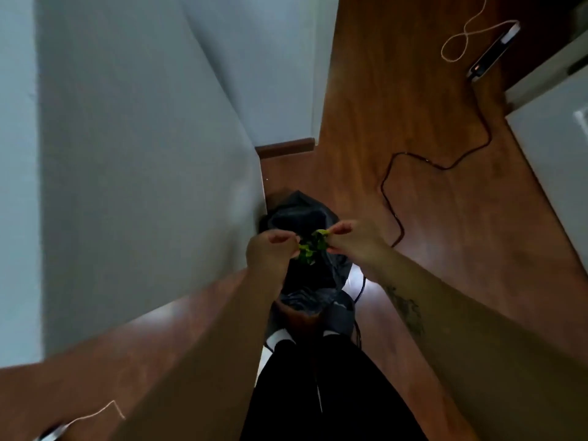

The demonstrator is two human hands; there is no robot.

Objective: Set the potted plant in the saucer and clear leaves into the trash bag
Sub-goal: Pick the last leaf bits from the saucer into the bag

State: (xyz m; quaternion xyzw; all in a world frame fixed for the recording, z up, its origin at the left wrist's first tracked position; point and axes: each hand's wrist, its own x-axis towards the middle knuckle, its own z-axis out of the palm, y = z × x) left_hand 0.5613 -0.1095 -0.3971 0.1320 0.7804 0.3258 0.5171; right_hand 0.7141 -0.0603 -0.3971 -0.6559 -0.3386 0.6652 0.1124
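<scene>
Green crumpled leaves [313, 248] are pinched between left hand [270, 254] and right hand [353, 241], directly above the dark plastic trash bag [299, 218], mouth toward twelve o'clock, likely for dropping in.

Wooden floor [366, 128] carries a dark trash bag [302, 218] beside the wall, a black cable [413, 160], and a power strip [493, 52].

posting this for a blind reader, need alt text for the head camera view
Both hands, left hand and right hand, hold a clump of green leaves above a dark trash bag on a wooden floor beside a pale wall. A black cable trails nearby.
</scene>
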